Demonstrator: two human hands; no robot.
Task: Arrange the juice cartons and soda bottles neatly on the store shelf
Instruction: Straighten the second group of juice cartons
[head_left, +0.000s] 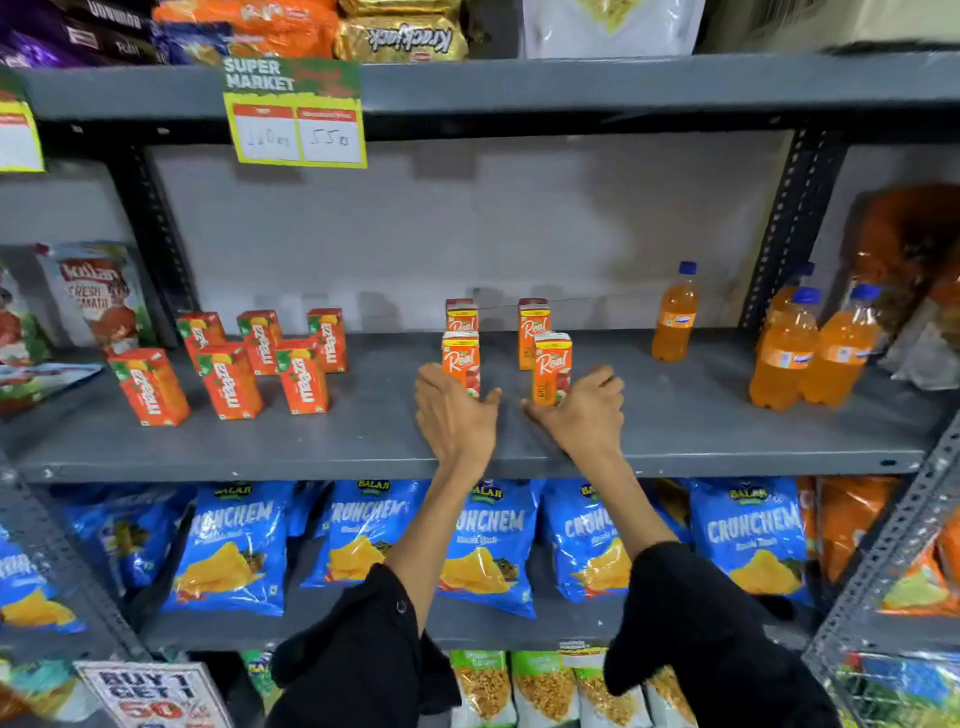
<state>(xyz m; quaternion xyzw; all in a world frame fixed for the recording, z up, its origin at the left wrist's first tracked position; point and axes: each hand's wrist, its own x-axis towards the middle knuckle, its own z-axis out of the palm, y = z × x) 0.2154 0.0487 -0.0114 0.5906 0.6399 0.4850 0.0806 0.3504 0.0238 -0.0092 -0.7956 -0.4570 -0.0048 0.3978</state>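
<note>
On the grey middle shelf (363, 441) stand several orange Maaza cartons (231, 382) at the left, in two rows. In the middle stand several Real juice cartons in two rows. My left hand (452, 415) wraps around the base of the front left Real carton (461, 356). My right hand (584, 410) holds the base of the front right Real carton (551, 364). Two more Real cartons (533, 325) stand behind. One orange soda bottle (675, 314) stands alone at the right; several more soda bottles (810, 348) cluster at the far right.
Blue Crunchem snack bags (488, 545) fill the shelf below. A price card (296, 111) hangs from the upper shelf edge. Ketchup pouches (104, 296) sit left of the upright post. Bare shelf shows between the Real cartons and the lone bottle.
</note>
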